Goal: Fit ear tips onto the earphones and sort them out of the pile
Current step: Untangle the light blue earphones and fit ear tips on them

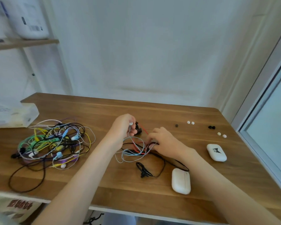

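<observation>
Nearest, a white earbud case [181, 181] and a black earphone [143, 170] lie on the table [104, 189]. Beyond them the right hand [164, 142] curls over red and black cables [137, 151]; whether it pinches or merely pins them I cannot tell. The left hand [123, 127] pinches a white earbud [131, 123], well apart from the pile [52, 143]. One set seems to be being untangled; next, a white ear tip [190, 122] must be fetched from farther right.
</observation>
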### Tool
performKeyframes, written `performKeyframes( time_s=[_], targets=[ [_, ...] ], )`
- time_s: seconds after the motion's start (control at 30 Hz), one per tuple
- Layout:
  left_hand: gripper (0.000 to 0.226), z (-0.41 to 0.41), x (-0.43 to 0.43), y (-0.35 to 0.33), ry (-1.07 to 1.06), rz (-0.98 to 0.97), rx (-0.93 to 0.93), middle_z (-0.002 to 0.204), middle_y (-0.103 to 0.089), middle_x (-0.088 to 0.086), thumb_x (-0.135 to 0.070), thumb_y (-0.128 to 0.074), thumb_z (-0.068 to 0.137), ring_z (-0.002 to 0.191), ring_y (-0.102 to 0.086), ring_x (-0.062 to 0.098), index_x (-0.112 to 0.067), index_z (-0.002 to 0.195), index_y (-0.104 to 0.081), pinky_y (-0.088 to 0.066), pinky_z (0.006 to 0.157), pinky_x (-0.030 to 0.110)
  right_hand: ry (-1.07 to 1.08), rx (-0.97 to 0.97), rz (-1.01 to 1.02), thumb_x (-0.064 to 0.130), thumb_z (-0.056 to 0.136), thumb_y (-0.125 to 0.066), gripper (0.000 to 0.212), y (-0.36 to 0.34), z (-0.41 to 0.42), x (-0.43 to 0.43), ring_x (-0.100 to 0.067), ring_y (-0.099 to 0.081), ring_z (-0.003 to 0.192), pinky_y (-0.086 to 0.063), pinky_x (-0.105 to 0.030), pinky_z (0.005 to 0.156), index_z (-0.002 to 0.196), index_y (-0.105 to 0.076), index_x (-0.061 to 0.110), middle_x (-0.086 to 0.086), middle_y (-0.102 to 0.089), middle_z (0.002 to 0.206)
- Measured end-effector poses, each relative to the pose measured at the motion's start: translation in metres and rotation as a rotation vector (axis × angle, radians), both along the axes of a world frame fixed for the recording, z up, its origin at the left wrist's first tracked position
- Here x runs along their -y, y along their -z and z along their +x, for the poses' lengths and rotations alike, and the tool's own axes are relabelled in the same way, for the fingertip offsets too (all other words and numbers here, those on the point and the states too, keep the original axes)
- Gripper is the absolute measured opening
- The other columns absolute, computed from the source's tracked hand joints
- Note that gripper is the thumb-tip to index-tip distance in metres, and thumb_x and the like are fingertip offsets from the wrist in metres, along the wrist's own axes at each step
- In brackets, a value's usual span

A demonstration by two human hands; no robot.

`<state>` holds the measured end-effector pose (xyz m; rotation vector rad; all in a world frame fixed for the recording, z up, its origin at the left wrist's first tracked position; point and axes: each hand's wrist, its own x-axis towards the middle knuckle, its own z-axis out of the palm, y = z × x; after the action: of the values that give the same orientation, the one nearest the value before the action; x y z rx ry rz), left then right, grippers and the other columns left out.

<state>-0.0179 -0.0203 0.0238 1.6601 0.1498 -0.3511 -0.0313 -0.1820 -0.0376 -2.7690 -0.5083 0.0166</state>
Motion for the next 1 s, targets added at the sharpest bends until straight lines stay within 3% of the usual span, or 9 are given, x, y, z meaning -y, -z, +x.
performKeyframes(
  time_s=[0.07, 0.2, 0.37, 0.47, 0.57, 0.67, 0.83, 0.93, 1.0],
  targets=[
    [0.046, -0.005, -0.007, 0.005, 0.113, 0.182, 0.031, 0.041, -0.034, 0.0, -0.014, -0.039, 0.097, 0.036, -0.034, 0.016, -0.008, 0.051, -0.042, -0.027, 0.047, 0.024, 0.002, 0.027, 0.003, 0.021, 0.09, -0.062, 0.007, -0.003, 0.0, -0.001, -0.015, -0.037, 0.1, -0.037, -0.031, 0.092, 0.097, -0.063, 0.019, -0.001, -0.053, 0.105],
    [0.055, -0.024, -0.023, 0.023, 0.355, 0.636, 0.241, 0.073, -0.047, 0.001, -0.068, -0.056, 0.079, 0.069, -0.047, 0.018, -0.014, 0.077, -0.048, -0.032, 0.065, 0.031, 0.019, 0.046, 0.132, 0.018, 0.092, -0.059, 0.007, -0.018, -0.003, 0.0, -0.01, -0.04, 0.093, -0.033, -0.014, 0.071, 0.086, -0.056, 0.02, 0.009, -0.052, 0.091],
    [0.051, -0.019, -0.028, 0.03, 0.568, 0.91, 0.285, 0.1, -0.061, -0.004, -0.067, -0.063, 0.076, 0.088, -0.055, 0.012, -0.019, 0.093, -0.058, -0.042, 0.072, 0.028, 0.028, 0.075, 0.348, 0.018, 0.095, -0.056, 0.01, -0.046, -0.012, -0.008, -0.012, -0.053, 0.075, -0.043, -0.029, 0.067, 0.086, -0.054, 0.022, -0.001, -0.062, 0.083],
    [0.028, -0.018, -0.029, 0.032, 0.56, 0.89, 0.379, 0.084, -0.061, 0.0, -0.046, -0.057, 0.091, 0.072, -0.053, 0.013, -0.021, 0.079, -0.058, -0.038, 0.062, 0.027, 0.02, 0.131, 0.358, 0.018, 0.093, -0.057, 0.008, -0.054, -0.011, -0.013, -0.013, -0.052, 0.076, -0.042, -0.027, 0.066, 0.089, -0.054, 0.023, 0.001, -0.059, 0.084],
    [0.031, -0.02, -0.03, 0.024, 0.5, 0.825, 0.441, 0.069, -0.054, -0.001, -0.036, -0.047, 0.098, 0.06, -0.046, 0.013, -0.016, 0.078, -0.058, -0.034, 0.054, 0.024, -0.001, 0.115, 0.36, 0.014, 0.093, -0.055, 0.013, -0.057, -0.006, -0.015, -0.001, -0.048, 0.073, -0.034, -0.014, 0.063, 0.095, -0.056, 0.027, 0.009, -0.057, 0.084],
    [0.03, -0.02, -0.034, 0.011, 0.463, 0.782, 0.501, 0.082, -0.063, 0.007, -0.032, -0.044, 0.098, 0.071, -0.052, 0.017, -0.012, 0.087, -0.065, -0.037, 0.062, 0.028, -0.048, 0.08, 0.326, 0.011, 0.093, -0.055, 0.022, -0.056, 0.002, -0.019, 0.004, -0.048, 0.071, -0.034, -0.008, 0.063, 0.109, -0.064, 0.023, 0.009, -0.058, 0.084],
    [0.031, -0.024, -0.046, -0.007, 0.395, 0.466, 0.534, 0.078, -0.06, 0.0, -0.034, -0.045, 0.099, 0.078, -0.054, 0.009, -0.02, 0.076, -0.06, -0.04, 0.075, 0.026, -0.044, -0.109, 0.333, 0.016, 0.087, -0.061, 0.03, -0.05, 0.008, -0.021, -0.007, -0.046, 0.067, -0.037, -0.021, 0.063, 0.111, -0.06, 0.034, 0.008, -0.05, 0.075],
    [0.032, -0.025, -0.053, -0.014, 0.469, 0.358, 0.52, 0.062, -0.051, -0.019, -0.031, -0.042, 0.102, 0.065, -0.046, -0.001, -0.019, 0.075, -0.058, -0.034, 0.068, 0.018, 0.035, -0.05, 0.2, 0.016, 0.089, -0.056, 0.02, -0.042, 0.015, -0.019, -0.014, -0.05, 0.082, -0.035, -0.021, 0.065, 0.108, -0.064, 0.02, 0.003, -0.052, 0.087],
    [0.033, -0.024, -0.055, -0.015, 0.485, 0.356, 0.514, 0.07, -0.052, -0.018, -0.029, -0.041, 0.102, 0.07, -0.046, 0.001, -0.019, 0.074, -0.055, -0.033, 0.072, 0.018, 0.12, -0.009, 0.116, 0.02, 0.095, -0.051, 0.017, -0.039, 0.02, -0.014, -0.018, -0.049, 0.089, -0.031, -0.024, 0.072, 0.098, -0.065, 0.011, 0.0, -0.046, 0.091]
  ],
)
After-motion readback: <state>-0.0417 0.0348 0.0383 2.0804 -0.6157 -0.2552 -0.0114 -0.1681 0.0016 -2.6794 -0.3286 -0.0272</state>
